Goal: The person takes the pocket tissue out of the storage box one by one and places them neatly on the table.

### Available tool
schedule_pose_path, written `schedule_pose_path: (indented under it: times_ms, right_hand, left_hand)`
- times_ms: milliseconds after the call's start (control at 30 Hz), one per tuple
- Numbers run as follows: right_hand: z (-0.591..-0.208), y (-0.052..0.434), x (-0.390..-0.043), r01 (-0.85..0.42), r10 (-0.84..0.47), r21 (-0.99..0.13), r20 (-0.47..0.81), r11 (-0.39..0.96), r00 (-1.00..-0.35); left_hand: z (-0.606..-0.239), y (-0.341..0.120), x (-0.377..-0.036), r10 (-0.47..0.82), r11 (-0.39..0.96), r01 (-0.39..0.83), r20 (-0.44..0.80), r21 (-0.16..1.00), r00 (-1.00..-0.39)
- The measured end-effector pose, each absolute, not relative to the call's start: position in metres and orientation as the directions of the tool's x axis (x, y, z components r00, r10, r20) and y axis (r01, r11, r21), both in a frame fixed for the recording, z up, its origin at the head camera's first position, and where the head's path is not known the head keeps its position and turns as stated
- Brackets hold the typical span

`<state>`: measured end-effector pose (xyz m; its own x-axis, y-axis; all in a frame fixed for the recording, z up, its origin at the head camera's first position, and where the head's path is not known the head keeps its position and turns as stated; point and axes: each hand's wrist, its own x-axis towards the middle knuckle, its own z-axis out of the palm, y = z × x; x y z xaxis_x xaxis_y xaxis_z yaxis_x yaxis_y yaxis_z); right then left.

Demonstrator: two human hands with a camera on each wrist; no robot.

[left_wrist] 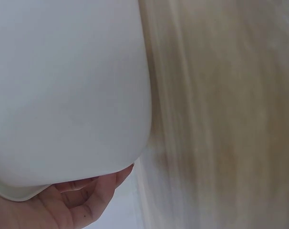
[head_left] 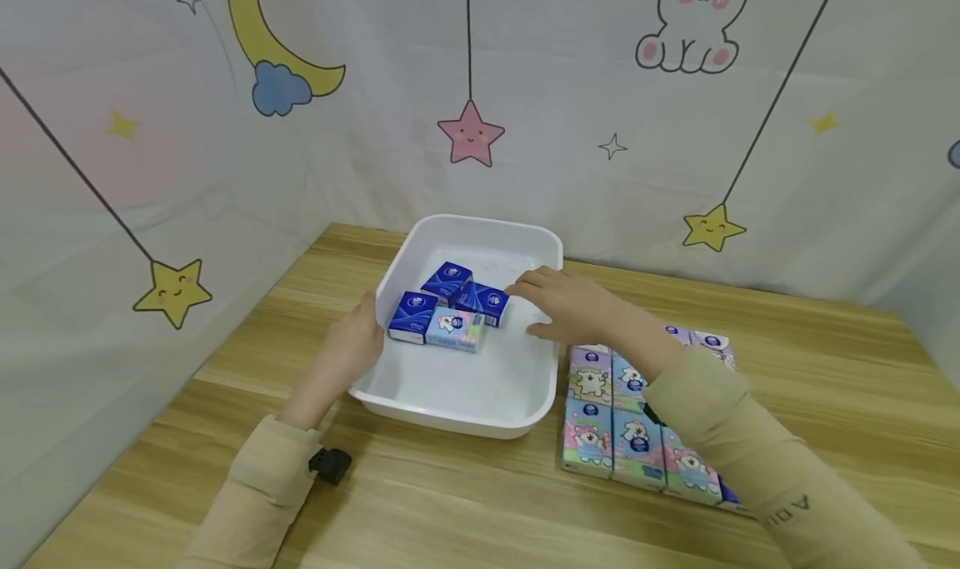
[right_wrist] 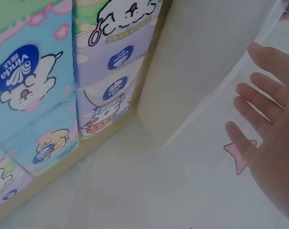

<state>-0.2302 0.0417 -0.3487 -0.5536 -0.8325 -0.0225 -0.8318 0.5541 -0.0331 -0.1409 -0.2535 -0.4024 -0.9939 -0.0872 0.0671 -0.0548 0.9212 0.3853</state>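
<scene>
From my remote seat, the right hand point(head_left: 570, 302) hovers over the white plastic bin point(head_left: 405, 257) with fingers point(right_wrist: 259, 95) straight and spread, holding nothing, tips just beside the dark blue tissue packs point(head_left: 450, 290) piled at the bin's ten o'clock with one pastel pack point(head_left: 456, 329). The left hand point(head_left: 352, 348) presses the bin's nine o'clock wall; I cannot tell how far its fingers curl. My worry: a careless sweep could scatter the pile, or a left-hand shove could slide the bin into the rows of pastel tissue packs point(head_left: 622, 423) at three o'clock on the table point(head_left: 450, 502). The right forearm hides part of those rows; the left wrist view is blurred.
</scene>
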Motion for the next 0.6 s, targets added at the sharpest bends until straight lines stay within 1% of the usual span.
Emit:
schedule_pose_path:
  times_ms: [100,267,367,600]
  right_hand:
    - [-0.354,0.032,-0.238,-0.854,-0.854,0.028,-0.009,0.52,-0.52]
    - [-0.361,0.017,-0.247,-0.86,-0.86,0.098,-0.059,0.5,-0.507]
    - [-0.367,0.011,-0.251,-0.858,-0.855,0.106,-0.081,0.503,-0.511]
    - [-0.382,0.001,-0.26,-0.861,-0.858,0.119,-0.089,0.495,-0.506]
  left_hand:
    - [-0.402,-0.253,-0.141,-0.088,0.921,-0.058,0.061,0.386,-0.994]
    - [-0.401,-0.253,-0.14,-0.082,0.924,-0.05,0.07,0.379,-0.994]
    - [-0.401,-0.253,-0.14,-0.078,0.923,-0.045,0.073,0.381,-0.994]
    - [-0.401,-0.254,-0.139,-0.085,0.923,-0.05,0.074,0.381,-0.994]
